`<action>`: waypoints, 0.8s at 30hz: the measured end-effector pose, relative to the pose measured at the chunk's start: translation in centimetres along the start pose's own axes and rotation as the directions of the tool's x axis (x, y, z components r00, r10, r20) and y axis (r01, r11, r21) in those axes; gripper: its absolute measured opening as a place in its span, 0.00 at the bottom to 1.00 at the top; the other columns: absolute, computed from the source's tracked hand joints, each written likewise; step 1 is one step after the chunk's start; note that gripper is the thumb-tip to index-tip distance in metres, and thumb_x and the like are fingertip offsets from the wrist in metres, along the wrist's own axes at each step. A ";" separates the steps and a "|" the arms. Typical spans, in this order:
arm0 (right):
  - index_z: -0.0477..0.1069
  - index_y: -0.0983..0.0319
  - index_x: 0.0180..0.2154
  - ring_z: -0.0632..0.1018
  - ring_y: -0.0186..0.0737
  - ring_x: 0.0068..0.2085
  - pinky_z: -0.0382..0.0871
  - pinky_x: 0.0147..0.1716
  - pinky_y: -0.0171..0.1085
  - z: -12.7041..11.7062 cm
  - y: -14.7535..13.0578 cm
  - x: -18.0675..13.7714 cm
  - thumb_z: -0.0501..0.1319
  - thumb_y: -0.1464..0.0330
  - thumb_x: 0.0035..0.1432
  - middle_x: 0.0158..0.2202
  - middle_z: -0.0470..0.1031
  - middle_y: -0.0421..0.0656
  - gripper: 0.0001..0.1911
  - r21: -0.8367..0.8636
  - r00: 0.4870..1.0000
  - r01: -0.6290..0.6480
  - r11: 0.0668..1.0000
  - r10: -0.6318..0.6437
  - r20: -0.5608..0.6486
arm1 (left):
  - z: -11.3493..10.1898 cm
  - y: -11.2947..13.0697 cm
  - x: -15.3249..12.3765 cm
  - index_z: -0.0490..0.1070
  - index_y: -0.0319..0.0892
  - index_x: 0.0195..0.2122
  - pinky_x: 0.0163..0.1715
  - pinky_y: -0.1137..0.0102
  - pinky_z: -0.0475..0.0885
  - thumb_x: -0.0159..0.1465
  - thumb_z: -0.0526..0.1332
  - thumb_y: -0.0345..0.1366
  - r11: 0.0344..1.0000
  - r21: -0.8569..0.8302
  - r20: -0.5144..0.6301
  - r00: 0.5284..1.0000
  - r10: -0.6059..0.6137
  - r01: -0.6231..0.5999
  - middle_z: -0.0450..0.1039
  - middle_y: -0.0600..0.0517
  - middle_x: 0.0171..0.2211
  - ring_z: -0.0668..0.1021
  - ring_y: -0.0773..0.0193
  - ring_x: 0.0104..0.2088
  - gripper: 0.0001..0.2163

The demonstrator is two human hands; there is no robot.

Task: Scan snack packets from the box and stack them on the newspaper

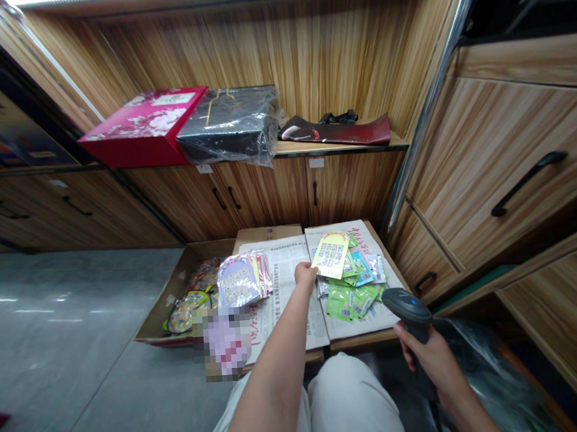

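My left hand (305,275) pinches the lower left edge of a yellow printed packet (331,256) with a rounded top. The yellow packet is above a loose pile of green packets (347,300), with a blue packet (363,268) and silvery ones among them. My right hand (431,350) is wrapped round the handle of a black barcode scanner (409,309), its head pointing toward the pile. Left of my left hand, a stack of clear-wrapped packets (238,281) with a lilac one on top lies on the newspaper (291,294).
A cardboard box (164,302) with wrapped goods stands on the left. Behind are cabinet doors (267,191) and a shelf with a pink box (141,124), a plastic-wrapped black box (234,121) and a dark red bag (342,132). Clear plastic (493,366) lies at right.
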State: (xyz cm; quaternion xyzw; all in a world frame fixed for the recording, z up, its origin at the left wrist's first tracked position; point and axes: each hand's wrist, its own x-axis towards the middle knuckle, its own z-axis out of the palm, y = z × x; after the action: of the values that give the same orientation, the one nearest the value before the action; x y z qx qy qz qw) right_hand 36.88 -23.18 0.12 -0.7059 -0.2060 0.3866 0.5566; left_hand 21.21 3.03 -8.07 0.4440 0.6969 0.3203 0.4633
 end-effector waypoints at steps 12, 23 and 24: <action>0.70 0.62 0.29 0.66 0.32 0.14 0.59 0.10 0.30 0.2 0.3 0.1 0.71 0.48 0.41 0.14 0.66 0.33 0.26 -0.014 1.000 0.003 1.000 -0.003 0.014 | -0.5 0.7 -0.9 0.73 0.36 0.51 0.44 0.71 0.72 0.57 0.65 0.29 0.989 0.131 0.070 0.996 0.060 -0.068 0.78 0.42 0.47 0.80 0.58 0.46 0.19; 0.71 0.63 0.31 0.67 0.33 0.14 0.61 0.11 0.31 0.8 -0.8 -1.3 0.72 0.49 0.40 0.15 0.67 0.34 0.27 -0.024 0.998 0.032 0.999 -0.031 0.062 | -8.5 3.9 -2.1 0.73 0.42 0.50 0.54 0.63 0.64 0.60 0.64 0.32 0.812 0.553 -0.136 0.941 0.309 -0.187 0.70 0.39 0.53 0.71 0.49 0.57 0.16; 0.71 0.63 0.31 0.67 0.33 0.15 0.61 0.11 0.31 0.8 -0.8 -1.4 0.72 0.49 0.40 0.15 0.67 0.34 0.27 -0.022 0.997 0.037 0.999 -0.035 0.071 | -9.8 3.9 -2.2 0.73 0.42 0.49 0.55 0.62 0.64 0.60 0.64 0.31 0.800 0.579 -0.185 0.931 0.316 -0.157 0.70 0.38 0.53 0.70 0.48 0.57 0.15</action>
State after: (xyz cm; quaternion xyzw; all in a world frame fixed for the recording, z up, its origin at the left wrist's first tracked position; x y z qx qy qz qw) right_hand 35.48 -23.43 1.30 -0.6945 -0.2427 0.3989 0.5474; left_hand 13.75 2.25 -0.37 0.5950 0.7548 0.2177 0.1700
